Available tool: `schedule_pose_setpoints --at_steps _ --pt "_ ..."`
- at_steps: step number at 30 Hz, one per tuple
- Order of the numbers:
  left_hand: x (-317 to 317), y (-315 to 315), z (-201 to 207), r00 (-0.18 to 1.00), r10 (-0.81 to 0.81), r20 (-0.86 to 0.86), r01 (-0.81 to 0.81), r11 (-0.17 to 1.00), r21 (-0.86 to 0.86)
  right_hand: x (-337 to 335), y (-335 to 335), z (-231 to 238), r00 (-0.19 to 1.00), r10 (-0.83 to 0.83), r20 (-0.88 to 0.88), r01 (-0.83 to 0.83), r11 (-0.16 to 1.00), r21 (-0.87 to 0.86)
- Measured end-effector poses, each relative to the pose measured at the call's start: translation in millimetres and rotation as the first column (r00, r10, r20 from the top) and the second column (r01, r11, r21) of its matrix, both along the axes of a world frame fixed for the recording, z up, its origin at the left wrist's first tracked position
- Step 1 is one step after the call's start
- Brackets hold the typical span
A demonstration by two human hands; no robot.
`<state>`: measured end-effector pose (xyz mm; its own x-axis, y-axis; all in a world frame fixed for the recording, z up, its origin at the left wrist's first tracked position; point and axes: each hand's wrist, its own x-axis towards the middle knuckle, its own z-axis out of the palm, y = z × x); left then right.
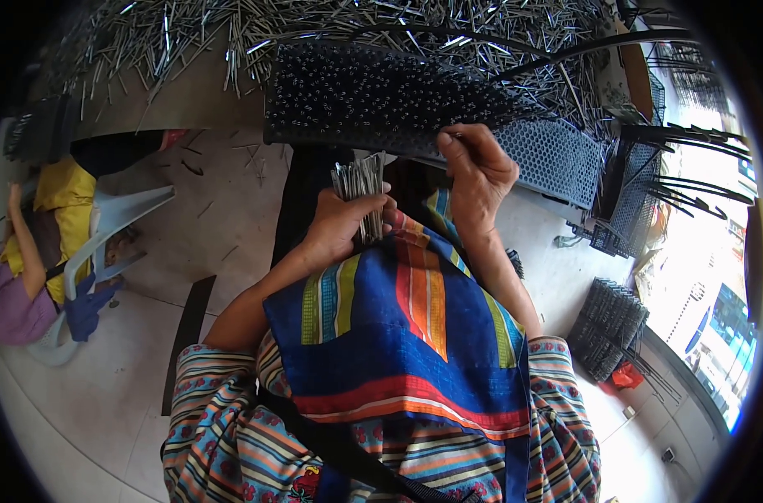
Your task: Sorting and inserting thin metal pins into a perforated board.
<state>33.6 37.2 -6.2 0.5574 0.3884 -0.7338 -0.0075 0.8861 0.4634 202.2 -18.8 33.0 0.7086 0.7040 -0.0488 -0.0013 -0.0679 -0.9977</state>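
One broad heap of loose metal strips (314,25) fills the top of the frame. Next in size is the striped blue apron (373,323) spread over the lap at centre, then a seated co-worker (29,293) at the left edge. Below the heap, from upper centre to upper right, runs a long black perforated tray (553,163); small upright pieces crowd its left and middle holes, while its right end shows bare honeycomb.

Smaller still is the bundle of slim strips (360,180), just above the apron at centre. The left hand (339,222) wraps it firmly about its middle, strips standing nearly upright. The right hand (482,172) is at the tray's front edge, thumb and forefinger pinched narrow; whether they hold a strip I cannot tell.

Each strip looks light, stiff and smooth, likely to slide against its neighbours; the bundle is probably fairly weighty. A snug hold round the waist suits it, and a fingertip pinch near one end suits a single strip.
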Motion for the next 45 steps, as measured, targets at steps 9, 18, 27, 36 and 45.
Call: schedule_pose_setpoints --at_steps 9,18,27,36,45 --pt "-5.0 -7.2 4.5 0.96 -0.275 0.044 0.253 0.927 0.278 8.5 10.4 -3.8 0.886 0.034 0.463 -0.105 0.986 0.129" --pt "1.3 -3.5 6.4 0.997 -0.075 -0.011 0.076 0.99 0.119 -1.6 17.1 -11.9 0.735 0.108 0.669 -0.131 0.991 -0.015" --pt "3.7 -2.4 3.4 0.994 0.02 0.109 -0.025 0.999 0.041 1.2 24.4 -9.8 0.606 0.214 0.766 -0.179 0.975 -0.131" --pt "8.2 -5.7 11.0 0.985 -0.067 0.157 0.046 0.99 0.131 0.1 -10.2 -15.7 0.921 0.387 -0.054 -0.381 0.858 -0.345" --pt "5.5 -6.2 2.4 0.998 -0.018 0.058 0.015 0.999 0.051 9.6 -11.3 3.8 0.999 -0.046 0.023 0.045 0.999 0.021"
